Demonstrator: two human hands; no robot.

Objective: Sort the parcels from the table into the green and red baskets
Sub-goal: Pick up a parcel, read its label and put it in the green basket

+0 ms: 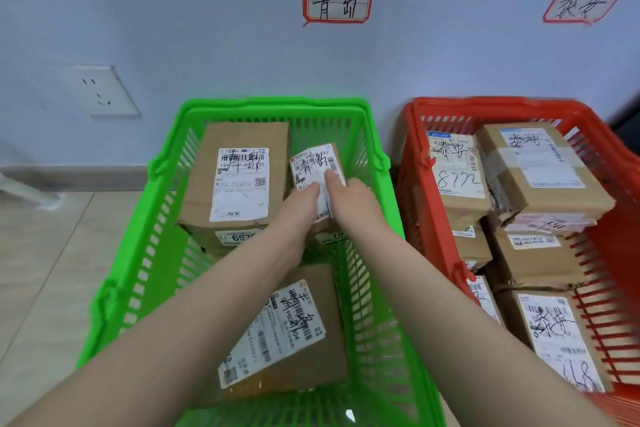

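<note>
Both hands grip one small brown cardboard parcel with a white label over the green plastic basket: left hand on its near-left edge, right hand on its near-right, thumbs on top. Beside it sits a larger brown cardboard box. The red plastic basket stands to the right.

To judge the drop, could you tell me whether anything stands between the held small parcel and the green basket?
Nothing visible does: left hand and right hand hold the small parcel within the green basket, beside a larger parcel; underneath is hidden.
</note>
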